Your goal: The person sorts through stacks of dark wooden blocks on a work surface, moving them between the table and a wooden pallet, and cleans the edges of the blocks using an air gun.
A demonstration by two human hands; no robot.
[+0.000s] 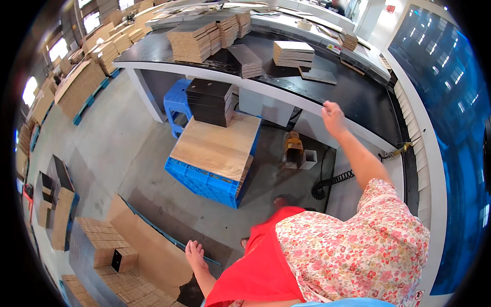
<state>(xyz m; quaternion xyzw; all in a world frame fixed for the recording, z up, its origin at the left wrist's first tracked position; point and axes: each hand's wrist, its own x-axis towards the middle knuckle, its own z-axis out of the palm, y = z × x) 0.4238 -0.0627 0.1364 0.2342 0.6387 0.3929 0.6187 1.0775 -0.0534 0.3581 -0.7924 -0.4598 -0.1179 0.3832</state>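
Observation:
My right hand is over the front edge of the black-topped table, fingers loosely bent and nothing visible in them. Nearest to it on the tabletop lies a thin dark board, beside a stack of white-topped boards. Low on the left, my left hand hangs with its fingers apart and holds nothing. It is close to the edge of a large brown sheet by a pallet of stacked panels. A stack of dark panels rests on a wood-grain board on a blue plastic crate.
A blue stool stands behind the crate. Under the table are a coiled black hose and a small yellow-brown object. More board stacks sit on the table's far left. A blue-windowed machine rises at right.

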